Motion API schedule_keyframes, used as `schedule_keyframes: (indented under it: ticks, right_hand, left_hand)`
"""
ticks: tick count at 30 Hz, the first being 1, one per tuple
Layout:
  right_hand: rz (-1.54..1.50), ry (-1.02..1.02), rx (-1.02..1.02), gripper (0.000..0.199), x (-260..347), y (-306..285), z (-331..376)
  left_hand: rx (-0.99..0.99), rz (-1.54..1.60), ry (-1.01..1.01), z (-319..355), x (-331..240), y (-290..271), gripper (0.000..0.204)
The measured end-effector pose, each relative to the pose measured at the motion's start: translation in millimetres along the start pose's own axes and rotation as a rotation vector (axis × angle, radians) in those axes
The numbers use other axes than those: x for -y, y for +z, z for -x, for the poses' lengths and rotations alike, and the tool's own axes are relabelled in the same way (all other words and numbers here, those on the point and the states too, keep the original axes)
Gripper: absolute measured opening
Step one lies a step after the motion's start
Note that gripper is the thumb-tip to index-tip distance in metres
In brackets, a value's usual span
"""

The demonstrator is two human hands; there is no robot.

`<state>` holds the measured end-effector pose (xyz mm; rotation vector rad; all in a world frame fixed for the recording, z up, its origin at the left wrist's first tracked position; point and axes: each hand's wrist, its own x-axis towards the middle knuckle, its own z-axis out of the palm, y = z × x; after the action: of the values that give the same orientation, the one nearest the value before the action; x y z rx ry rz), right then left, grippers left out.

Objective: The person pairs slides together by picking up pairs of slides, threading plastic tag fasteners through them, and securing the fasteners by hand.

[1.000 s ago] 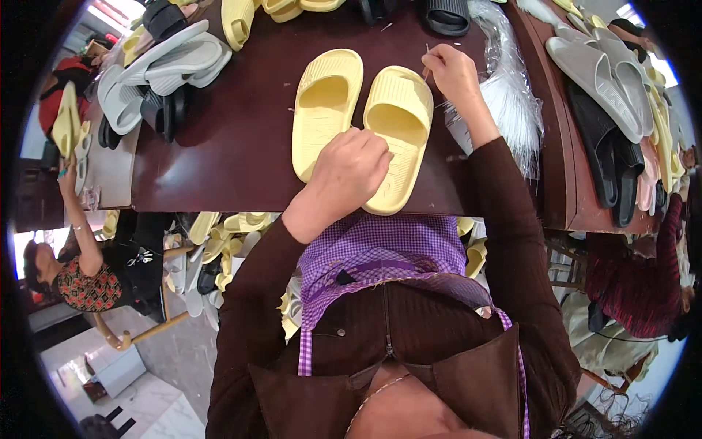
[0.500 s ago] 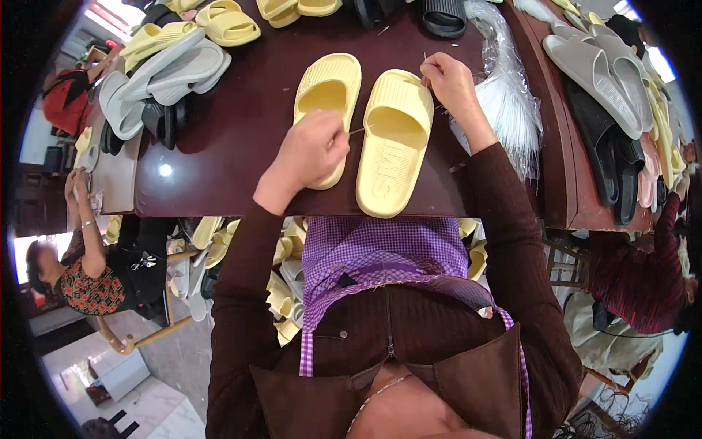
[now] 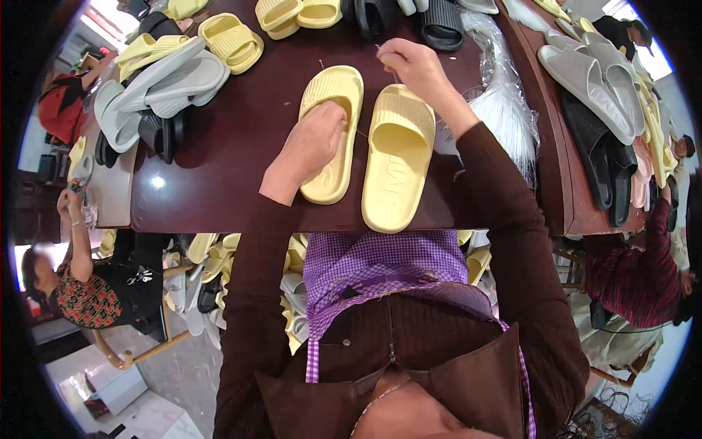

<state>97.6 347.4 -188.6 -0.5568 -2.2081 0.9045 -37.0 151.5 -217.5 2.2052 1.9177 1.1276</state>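
Two yellow slide slippers lie side by side on the dark table, toes pointing away from me. My left hand [image 3: 316, 144] is closed, its fingertips reaching into the strap opening of the left slipper [image 3: 330, 183]; what they pinch is hidden. A thin strand sticks up at that slipper's toe, and another bit shows between the two slippers. Above the toe of the right slipper [image 3: 395, 190], my right hand [image 3: 418, 64] pinches a thin plastic tie, of which only short bits show.
A bundle of clear-white plastic ties [image 3: 504, 110] lies at the right. Grey slippers [image 3: 186, 77] are piled at the left, with yellow slippers [image 3: 230, 40] and black slippers [image 3: 442, 25] along the far side. More slippers [image 3: 592, 88] fill the right-hand table. A co-worker [image 3: 88, 293] sits at the left.
My right hand has moved left and away from me, over the right slipper's toe. My left fingers have gone into the left slipper's opening. Both slippers appear slightly lower in view.
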Motion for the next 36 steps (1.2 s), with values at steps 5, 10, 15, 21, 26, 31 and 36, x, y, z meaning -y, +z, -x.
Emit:
schedule_keyframes:
  ticks: [5, 10, 15, 21, 26, 31, 36]
  right_hand:
    - [0.034, -0.221, 0.191, 0.016, -6, 39, -45]
    - [0.156, -0.301, 0.496, 0.017, -1, 65, -69]
    - [0.368, -0.242, 0.739, 0.019, 1, 72, -82]
    - [0.548, -0.395, 0.454, 0.014, -20, 52, -79]
    - [0.269, -0.291, 0.068, 0.011, -16, 21, -54]
    - [-0.016, -0.214, -0.087, 0.010, 7, 8, -17]
    - [-0.246, -0.091, -0.065, 0.008, 28, 15, 2]
  left_hand:
    - [-0.006, 0.006, 0.018, 0, 4, 0, 0.006]
    - [-0.021, 0.031, 0.016, 2, 3, -1, 0.006]
    - [-0.029, 0.052, 0.003, 4, 4, -1, 0.006]
    - [-0.105, 0.111, 0.013, 3, 0, 0, 0.010]
    - [-0.370, 0.231, 0.059, 5, -2, 3, 0.016]
    - [-0.463, 0.197, -0.018, -20, -13, -17, 0.020]
    - [-0.183, 0.526, -0.316, -73, -10, -20, 0.019]
